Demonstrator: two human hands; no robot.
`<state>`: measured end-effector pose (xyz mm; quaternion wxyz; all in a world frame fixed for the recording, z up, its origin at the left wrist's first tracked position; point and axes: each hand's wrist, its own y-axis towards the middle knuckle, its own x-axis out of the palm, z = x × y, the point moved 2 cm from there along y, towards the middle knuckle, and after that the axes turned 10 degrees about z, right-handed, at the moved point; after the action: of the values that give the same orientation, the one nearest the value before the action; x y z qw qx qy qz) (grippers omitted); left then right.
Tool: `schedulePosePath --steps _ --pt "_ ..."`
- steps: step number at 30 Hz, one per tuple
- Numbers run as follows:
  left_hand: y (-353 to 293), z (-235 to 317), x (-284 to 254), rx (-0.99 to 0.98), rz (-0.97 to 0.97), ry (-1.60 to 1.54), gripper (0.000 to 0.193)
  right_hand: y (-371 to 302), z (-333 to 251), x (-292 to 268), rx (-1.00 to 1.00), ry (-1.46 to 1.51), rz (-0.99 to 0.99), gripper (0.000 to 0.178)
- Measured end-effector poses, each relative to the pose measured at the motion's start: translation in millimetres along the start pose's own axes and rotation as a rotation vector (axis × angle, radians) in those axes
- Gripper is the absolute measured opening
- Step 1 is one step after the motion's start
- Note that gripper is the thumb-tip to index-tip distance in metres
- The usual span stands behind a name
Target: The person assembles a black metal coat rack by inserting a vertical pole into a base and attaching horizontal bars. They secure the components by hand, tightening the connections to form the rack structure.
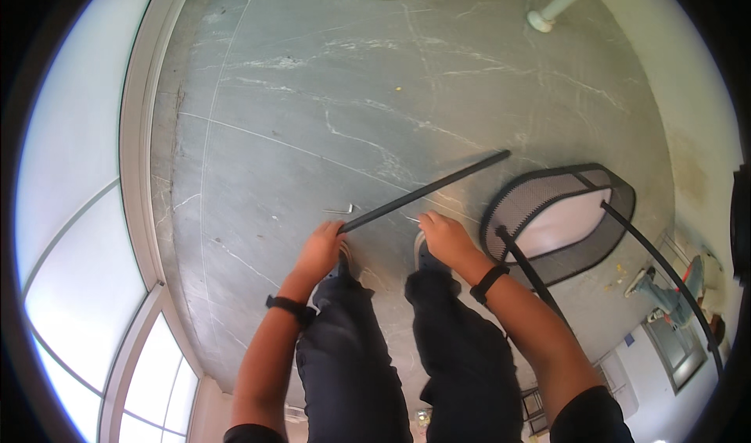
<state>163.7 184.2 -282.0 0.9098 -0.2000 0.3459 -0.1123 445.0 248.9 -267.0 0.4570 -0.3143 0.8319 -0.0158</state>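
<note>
Head view showed the left hand [319, 251] gripping one end of the black rod [426, 192] over the floor [274, 150]; the right hand [444, 238] pinched a thin, indistinct piece [412, 218]. Rod control required steady left-hand pressure.

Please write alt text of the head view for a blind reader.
A person's left hand holds a long black rod by one end over a grey veined floor; the right hand pinches something small and unclear. A silver metal L-shaped key lies there; at right is a black mesh frame.
</note>
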Motion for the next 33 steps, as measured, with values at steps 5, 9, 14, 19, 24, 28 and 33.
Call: schedulePosePath --steps 5,9,14,19,24,28,33 --pt "-48.1 64.1 -60.6 -0.028 0.028 -0.291 0.027 -83.0 32.5 -49.5 0.276 -0.092 0.0 0.011" --pt "-87.8 134.0 -147.4 -0.121 0.026 -0.305 0.023 -114.8 28.1 -123.5 0.411 -0.115 0.134 0.014" --pt "-166.8 209.4 -250.1 -0.216 0.002 -0.244 0.021 -151.9 -53.2 -222.8 0.408 -0.105 0.233 0.013" --pt "-288.4 232.8 -305.7 -0.346 -0.378 -0.186 0.029 -238.6 -164.2 -288.8 0.423 -0.074 0.24 0.014" --pt "-386.1 216.9 -318.7 -0.568 -0.783 -0.393 0.029 -344.4 -230.4 -312.8 0.48 -0.051 0.324 0.013" --pt "-428.7 230.6 -323.8 -0.53 -0.8 0.052 0.023 -438.7 -250.7 -336.0 0.559 0.072 0.424 0.013" --pt "-450.6 277.3 -296.4 -0.232 -0.557 0.367 0.034 -559.6 -233.9 -350.3 0.642 0.125 0.634 0.011"
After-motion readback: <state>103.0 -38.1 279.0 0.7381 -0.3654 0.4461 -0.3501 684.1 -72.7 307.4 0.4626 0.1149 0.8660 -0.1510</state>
